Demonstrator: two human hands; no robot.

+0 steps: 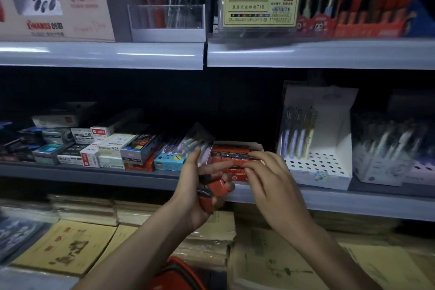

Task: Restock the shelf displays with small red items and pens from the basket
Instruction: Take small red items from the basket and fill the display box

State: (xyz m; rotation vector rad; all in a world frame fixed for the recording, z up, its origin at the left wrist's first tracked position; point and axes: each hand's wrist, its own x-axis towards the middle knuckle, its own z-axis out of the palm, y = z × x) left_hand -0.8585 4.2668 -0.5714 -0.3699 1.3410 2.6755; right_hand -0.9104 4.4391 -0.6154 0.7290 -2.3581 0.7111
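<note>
Lowest, the red basket (176, 274); left hand (200, 183) clutches small red items (217, 187) (glossy, dark-capped, one pointing rightward); right hand (266, 172) touches the display box (256, 147) rows, grip unclear.

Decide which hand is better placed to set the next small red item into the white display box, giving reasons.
Right. The right hand is at the white display box, touching its red stock, while the left hand grips the spare small red items below it.
</note>
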